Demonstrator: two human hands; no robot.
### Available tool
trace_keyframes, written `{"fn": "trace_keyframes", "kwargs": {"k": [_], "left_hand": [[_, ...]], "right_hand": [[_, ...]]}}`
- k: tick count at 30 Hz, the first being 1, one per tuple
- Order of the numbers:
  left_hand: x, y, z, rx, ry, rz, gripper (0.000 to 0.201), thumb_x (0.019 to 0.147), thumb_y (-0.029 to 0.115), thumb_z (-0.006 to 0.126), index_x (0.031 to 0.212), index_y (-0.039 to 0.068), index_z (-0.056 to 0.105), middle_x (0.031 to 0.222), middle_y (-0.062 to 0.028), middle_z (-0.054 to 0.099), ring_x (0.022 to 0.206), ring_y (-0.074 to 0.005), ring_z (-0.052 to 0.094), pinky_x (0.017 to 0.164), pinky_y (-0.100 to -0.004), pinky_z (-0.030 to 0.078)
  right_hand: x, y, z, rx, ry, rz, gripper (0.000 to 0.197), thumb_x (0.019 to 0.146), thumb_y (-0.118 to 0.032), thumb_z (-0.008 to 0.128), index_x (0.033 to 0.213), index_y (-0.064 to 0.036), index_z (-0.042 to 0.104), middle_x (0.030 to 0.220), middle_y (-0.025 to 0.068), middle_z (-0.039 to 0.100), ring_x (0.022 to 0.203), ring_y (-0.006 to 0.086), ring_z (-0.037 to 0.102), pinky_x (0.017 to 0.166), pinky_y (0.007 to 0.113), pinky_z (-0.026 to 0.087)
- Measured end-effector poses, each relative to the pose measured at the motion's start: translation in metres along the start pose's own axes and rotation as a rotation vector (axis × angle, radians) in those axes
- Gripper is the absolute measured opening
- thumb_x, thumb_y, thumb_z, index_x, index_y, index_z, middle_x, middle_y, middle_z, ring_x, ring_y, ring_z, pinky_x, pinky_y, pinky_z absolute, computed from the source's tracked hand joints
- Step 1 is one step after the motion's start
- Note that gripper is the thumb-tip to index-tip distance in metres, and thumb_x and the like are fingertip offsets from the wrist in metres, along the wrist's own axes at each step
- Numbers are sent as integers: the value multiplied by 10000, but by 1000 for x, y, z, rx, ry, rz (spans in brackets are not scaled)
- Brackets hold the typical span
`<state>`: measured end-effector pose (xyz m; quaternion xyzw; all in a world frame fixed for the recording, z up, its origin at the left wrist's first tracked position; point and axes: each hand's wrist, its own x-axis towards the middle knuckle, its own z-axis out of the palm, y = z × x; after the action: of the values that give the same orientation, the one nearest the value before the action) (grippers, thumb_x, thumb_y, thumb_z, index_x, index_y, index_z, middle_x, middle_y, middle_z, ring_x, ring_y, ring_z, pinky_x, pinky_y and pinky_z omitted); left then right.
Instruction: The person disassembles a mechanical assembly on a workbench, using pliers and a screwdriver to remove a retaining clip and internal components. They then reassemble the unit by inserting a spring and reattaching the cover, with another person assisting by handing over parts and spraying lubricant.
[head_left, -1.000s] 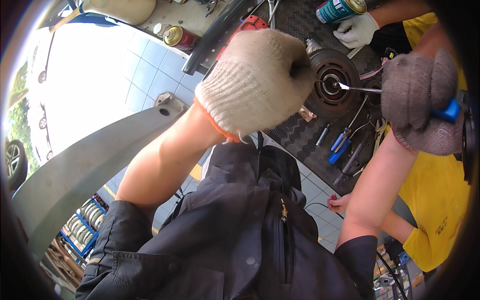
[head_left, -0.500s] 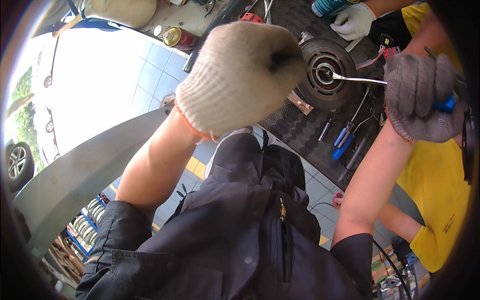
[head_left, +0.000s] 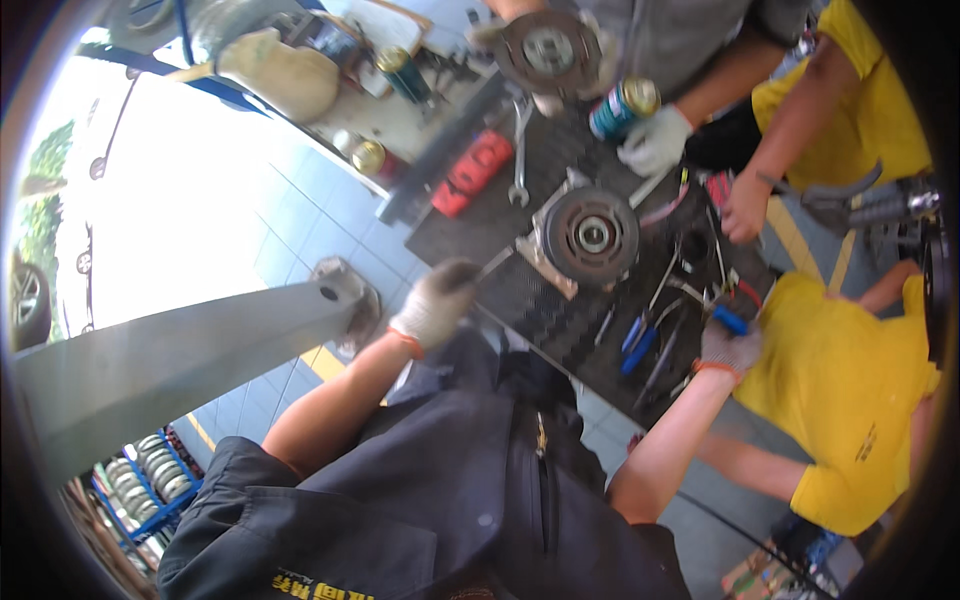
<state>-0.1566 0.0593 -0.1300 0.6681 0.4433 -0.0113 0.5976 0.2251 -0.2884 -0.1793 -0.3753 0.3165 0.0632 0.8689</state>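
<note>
The pulley (head_left: pixel 592 237), grooved at its rim with a bearing in its middle, lies on a black ribbed mat. To its left, apart from it, my left hand (head_left: pixel 440 303) in a pale knitted glove, smudged dark, is closed around a tool whose thin metal shaft (head_left: pixel 495 264) points at the mat. My right hand (head_left: pixel 732 348), in a greyish glove, is closed on a blue-handled tool (head_left: pixel 730 320) at the mat's right side; its working end cannot be made out. Between my hands, blue-handled hand tools (head_left: pixel 638 345) lie on the mat.
Beyond the pulley, a co-worker holds a round clutch plate (head_left: pixel 547 55). A white-gloved hand (head_left: pixel 655 142) rests near a teal spray can (head_left: pixel 625 108). A wrench (head_left: pixel 521 150) and a red block-like item (head_left: pixel 472 172) lie left. Yellow-shirted people (head_left: pixel 835 390) stand right; a grey beam (head_left: pixel 200 350) runs left.
Both hands have drawn away from the pulley: the left back and down, the right lower toward the mat's tools. My view has shifted, and a co-worker's clutch plate now shows.
</note>
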Motion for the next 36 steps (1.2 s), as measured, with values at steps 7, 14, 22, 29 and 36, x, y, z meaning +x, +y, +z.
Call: {"fn": "trace_keyframes", "kwargs": {"k": [7, 14, 22, 29, 36], "left_hand": [[73, -50, 9, 925, 115, 513, 391, 865, 107, 762, 1248, 61, 823, 1332, -148, 800, 1331, -413, 719, 1106, -532, 592], [108, -51, -6, 1109, -11, 756, 502, 893, 216, 761, 1391, 178, 822, 1448, -74, 740, 1367, -305, 681, 1064, -464, 572], [95, -69, -180, 550, 274, 971, 213, 885, 150, 817, 1096, 122, 825, 1104, -106, 791, 981, -368, 754, 876, -495, 628], [212, -126, -358, 449, 656, 222, 182, 1027, 233, 762, 1125, 123, 868, 1064, -143, 821, 988, -393, 789, 901, -517, 633], [292, -101, -370, 659, 374, 213, 277, 1008, 320, 764, 1219, 191, 890, 1148, -114, 834, 1126, -386, 794, 999, -520, 639]], "right_hand": [[31, 50, -10, -546, 140, -51, 368, 1128, -265, 712, 1305, 54, 752, 1254, 161, 778, 1099, 307, 742, 1018, 492, 616], [2, 43, -14, -762, 13, -201, 309, 991, -236, 788, 1050, 66, 759, 1031, 121, 746, 879, 249, 703, 807, 450, 591], [-152, 42, -29, -1431, 304, -706, 892, 1077, -410, 751, 1695, 166, 463, 1699, 386, 562, 1550, 459, 591, 1325, 486, 442], [-257, 103, -43, -1592, 526, -514, 783, 1111, -423, 766, 1661, 79, 524, 1415, 251, 711, 950, 295, 744, 703, 422, 614], [-288, 119, -78, -1828, 270, -631, 585, 1070, -218, 762, 1541, 86, 599, 1422, 251, 715, 1210, 343, 740, 1007, 468, 607]]}}
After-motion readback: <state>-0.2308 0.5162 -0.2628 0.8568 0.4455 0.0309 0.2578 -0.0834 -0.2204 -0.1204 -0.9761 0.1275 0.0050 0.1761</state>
